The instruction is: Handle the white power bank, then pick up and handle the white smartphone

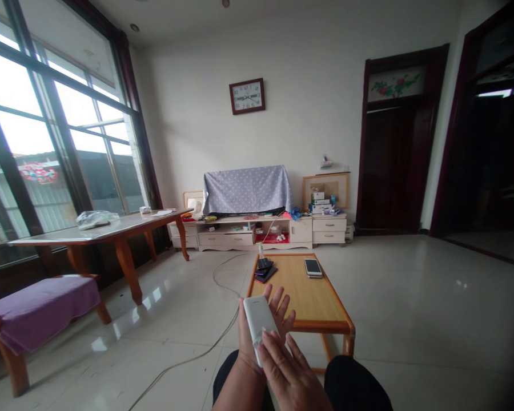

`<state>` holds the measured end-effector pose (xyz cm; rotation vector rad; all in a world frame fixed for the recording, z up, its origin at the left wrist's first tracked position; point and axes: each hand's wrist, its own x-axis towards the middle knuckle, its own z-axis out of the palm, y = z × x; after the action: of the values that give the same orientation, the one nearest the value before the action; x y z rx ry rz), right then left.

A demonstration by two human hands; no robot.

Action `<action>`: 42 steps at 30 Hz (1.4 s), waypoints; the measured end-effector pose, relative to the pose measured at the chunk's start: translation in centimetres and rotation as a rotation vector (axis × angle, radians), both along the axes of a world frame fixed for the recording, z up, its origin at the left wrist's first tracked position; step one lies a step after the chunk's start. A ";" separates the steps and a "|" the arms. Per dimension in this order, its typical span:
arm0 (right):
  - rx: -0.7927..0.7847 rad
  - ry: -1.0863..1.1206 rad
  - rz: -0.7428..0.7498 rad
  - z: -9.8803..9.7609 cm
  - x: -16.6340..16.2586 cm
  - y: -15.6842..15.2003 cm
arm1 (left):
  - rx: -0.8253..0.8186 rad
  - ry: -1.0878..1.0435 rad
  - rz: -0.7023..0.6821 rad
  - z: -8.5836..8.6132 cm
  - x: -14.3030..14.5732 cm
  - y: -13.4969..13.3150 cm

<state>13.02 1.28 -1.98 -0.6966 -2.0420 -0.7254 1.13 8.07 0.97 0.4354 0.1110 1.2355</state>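
Note:
My left hand [257, 337] lies palm up in front of me, and a white flat device like a power bank [259, 321] rests across its fingers. My right hand [289, 374] comes in from below, its fingertips pressed on the device's near end. Both hands hover over my knees, just short of the near edge of a low wooden coffee table [314, 305]. On the table's far end lie a phone with a light screen [313, 267] and a stack of dark phones [264, 269].
A white cable [205, 351] runs across the tiled floor from the table's far corner. A long table [111, 228] and a purple-cushioned bench [38, 308] stand by the windows at left. A TV cabinet [257, 231] lines the far wall. Dark doors are at right.

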 end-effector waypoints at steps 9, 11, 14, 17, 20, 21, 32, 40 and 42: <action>-0.062 0.044 -0.006 0.0 0.4 -0.2 | 0.010 -0.033 0.007 -0.6 -0.7 0.3; -0.031 -0.003 0.010 -0.3 0.3 -0.2 | 0.005 -0.033 0.011 -0.7 -0.6 0.4; -0.038 -0.031 0.030 -0.1 0.0 -0.1 | -0.019 -0.004 -0.016 -0.7 -0.1 0.3; -0.070 0.026 0.011 -0.2 0.1 0.4 | -0.006 -0.001 -0.010 -0.3 0.0 0.0; -0.015 0.035 -0.033 -1.1 0.1 0.7 | -0.010 -0.021 0.017 0.1 -0.6 0.0; 0.013 0.035 -0.034 -1.5 0.1 0.8 | -0.020 -0.016 0.024 0.2 -0.8 0.1; 0.029 0.066 -0.079 -2.2 -0.5 1.1 | -0.025 0.025 0.060 1.6 -0.8 0.0; -0.007 0.079 -0.072 -2.4 -0.7 1.0 | 0.035 0.039 0.093 3.1 -0.5 -0.7; -0.015 0.109 -0.078 -2.2 -0.6 1.0 | 0.036 0.060 0.101 3.4 -0.3 -0.8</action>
<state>12.42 2.26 -4.14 -0.8108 -1.9325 -0.7016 0.79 7.24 4.37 0.5035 0.1642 1.3254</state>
